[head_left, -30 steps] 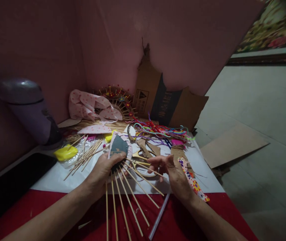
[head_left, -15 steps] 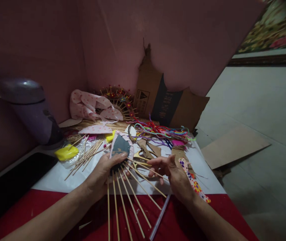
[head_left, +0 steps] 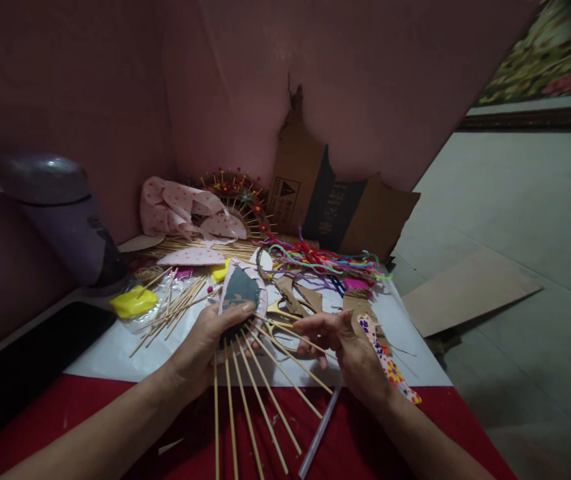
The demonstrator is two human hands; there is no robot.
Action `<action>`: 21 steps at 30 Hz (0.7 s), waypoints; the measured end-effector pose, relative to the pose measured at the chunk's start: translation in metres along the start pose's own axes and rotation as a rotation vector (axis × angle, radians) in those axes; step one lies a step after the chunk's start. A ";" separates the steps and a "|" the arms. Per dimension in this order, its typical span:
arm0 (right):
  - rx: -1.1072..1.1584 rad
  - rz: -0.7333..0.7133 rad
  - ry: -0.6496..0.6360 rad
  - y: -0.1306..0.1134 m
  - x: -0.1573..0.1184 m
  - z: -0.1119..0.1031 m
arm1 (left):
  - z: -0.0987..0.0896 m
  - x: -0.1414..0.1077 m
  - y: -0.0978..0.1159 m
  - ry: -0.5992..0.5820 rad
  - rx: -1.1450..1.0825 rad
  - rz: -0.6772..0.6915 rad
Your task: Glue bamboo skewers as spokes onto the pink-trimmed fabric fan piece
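My left hand [head_left: 215, 340] is closed round a cardboard piece [head_left: 241, 288] with a dark face and a pale pink cloth rim, the thumb pressed on its front. Several thin wooden sticks [head_left: 258, 393] fan out from its lower edge toward me. At the right side of the fan, my right hand [head_left: 338, 340] has its fingers round the end of the uppermost stick. Yellow-handled scissors [head_left: 285, 327] lie partly hidden behind the sticks. Below my right hand rests a translucent glue stick [head_left: 318, 433].
Loose sticks [head_left: 178, 310], yellow clay [head_left: 133, 303] and pipe cleaners [head_left: 325, 257] lie on the white sheet. A purple bottle [head_left: 65, 220] and black phone [head_left: 48, 353] are left; torn cardboard [head_left: 335, 200] stands behind. A flowered strip [head_left: 390, 363] is right.
The view has shifted very slightly. Both hands and the sticks keep nearly the same position, with my right fingers a little more drawn together.
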State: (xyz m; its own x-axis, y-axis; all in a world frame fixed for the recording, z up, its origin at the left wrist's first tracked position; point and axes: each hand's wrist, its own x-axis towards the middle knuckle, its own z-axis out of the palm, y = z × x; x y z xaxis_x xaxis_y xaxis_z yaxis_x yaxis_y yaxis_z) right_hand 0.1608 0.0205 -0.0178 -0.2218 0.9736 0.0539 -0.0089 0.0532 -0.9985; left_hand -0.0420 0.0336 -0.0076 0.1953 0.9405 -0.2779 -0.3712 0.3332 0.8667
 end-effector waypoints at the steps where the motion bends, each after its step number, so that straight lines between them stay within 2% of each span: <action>1: -0.001 0.003 -0.001 0.000 0.000 0.000 | 0.000 0.000 0.000 0.003 0.004 0.005; 7: -0.017 0.006 -0.024 -0.001 -0.001 0.000 | 0.001 0.000 -0.001 0.046 0.036 0.024; 12: -0.073 -0.053 -0.110 -0.002 -0.003 0.000 | 0.000 0.003 -0.003 0.010 0.056 0.058; 18: -0.069 0.070 -0.092 0.001 -0.001 0.004 | 0.001 0.003 -0.003 0.011 0.066 0.056; 21: -0.033 0.081 -0.099 0.004 0.000 0.004 | 0.001 0.002 -0.003 0.016 0.038 0.055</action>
State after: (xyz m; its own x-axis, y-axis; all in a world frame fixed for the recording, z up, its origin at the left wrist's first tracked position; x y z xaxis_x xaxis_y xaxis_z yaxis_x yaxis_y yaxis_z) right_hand 0.1566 0.0198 -0.0215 -0.3160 0.9483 -0.0290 0.0443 -0.0158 -0.9989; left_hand -0.0391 0.0342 -0.0103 0.1609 0.9584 -0.2357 -0.3464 0.2785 0.8958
